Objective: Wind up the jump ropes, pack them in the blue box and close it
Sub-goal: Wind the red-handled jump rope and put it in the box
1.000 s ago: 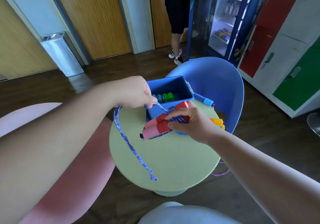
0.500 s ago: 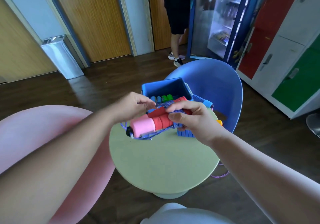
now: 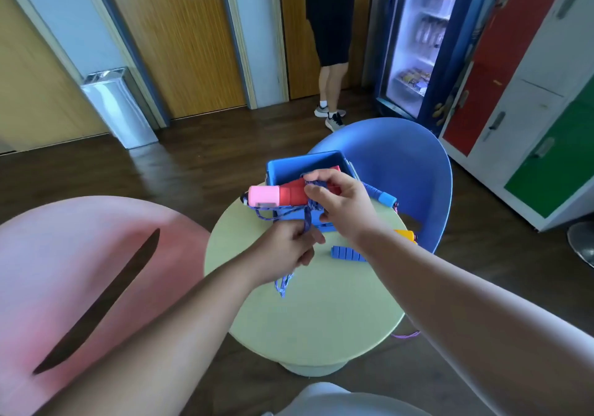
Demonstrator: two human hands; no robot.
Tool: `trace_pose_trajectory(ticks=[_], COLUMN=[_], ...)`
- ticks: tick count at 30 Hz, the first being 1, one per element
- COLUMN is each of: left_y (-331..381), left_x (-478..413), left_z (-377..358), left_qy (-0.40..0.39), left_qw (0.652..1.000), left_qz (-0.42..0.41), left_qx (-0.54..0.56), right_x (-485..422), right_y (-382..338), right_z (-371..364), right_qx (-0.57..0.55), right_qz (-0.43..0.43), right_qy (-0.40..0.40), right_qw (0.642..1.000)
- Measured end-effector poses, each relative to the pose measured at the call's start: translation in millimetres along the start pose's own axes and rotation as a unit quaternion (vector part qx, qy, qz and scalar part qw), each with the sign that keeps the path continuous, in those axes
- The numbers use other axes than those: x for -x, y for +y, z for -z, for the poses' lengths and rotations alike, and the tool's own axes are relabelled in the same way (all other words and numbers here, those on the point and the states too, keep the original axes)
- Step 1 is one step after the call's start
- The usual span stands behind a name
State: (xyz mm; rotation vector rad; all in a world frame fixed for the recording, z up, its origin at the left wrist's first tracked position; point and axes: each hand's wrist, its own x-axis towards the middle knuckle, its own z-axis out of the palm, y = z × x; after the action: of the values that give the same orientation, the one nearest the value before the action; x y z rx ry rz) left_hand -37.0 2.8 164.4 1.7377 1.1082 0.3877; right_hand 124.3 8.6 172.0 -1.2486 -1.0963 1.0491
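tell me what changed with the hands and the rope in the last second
The left hand has dropped from beside the blue box toward the person, pulling the cord taut below the handles; its loose tail is shorter. The right hand still grips the handles. Box and table stayed put.

break room / lounge | lit drinks fridge | coloured lockers | bucket chairs | small round table

Red-pink handles wrapped in cord, before open blue box.
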Motion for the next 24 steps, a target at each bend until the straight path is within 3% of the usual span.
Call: trace_pose_trajectory(ticks=[6,9,12,18,24], left_y=[33.6,47.8,60.5,67.8,68.2], left_x=[-8.8,-15.8,-20.4,-28.1,-31.1], left_z=[48.7,69.3,72.0,65.2,56.4], left_qy=[0.095,0.123,0.12,0.108,0.063], left_qw=[0.989,0.963,0.944,0.949,0.932], left_qz=[-0.044,-0.049,-0.052,-0.033,0.015], left_qx=[-0.108,-0.234,-0.303,-0.294,-0.356], right_x=[3.3,8.1,12.6,19.9,23.2], right_y=[7.8,5.5,2.0,2.9,19.8], right_z=[16.6,21.1,20.6,15.2,5.2], right_qx=[0.108,0.169,0.19,0.153,0.148], right_qz=[0.045,0.059,0.079,0.052,0.061], right_qy=[-0.064,-0.111,-0.119,-0.146,-0.146], right_qw=[0.991,0.978,0.971,0.976,0.976])
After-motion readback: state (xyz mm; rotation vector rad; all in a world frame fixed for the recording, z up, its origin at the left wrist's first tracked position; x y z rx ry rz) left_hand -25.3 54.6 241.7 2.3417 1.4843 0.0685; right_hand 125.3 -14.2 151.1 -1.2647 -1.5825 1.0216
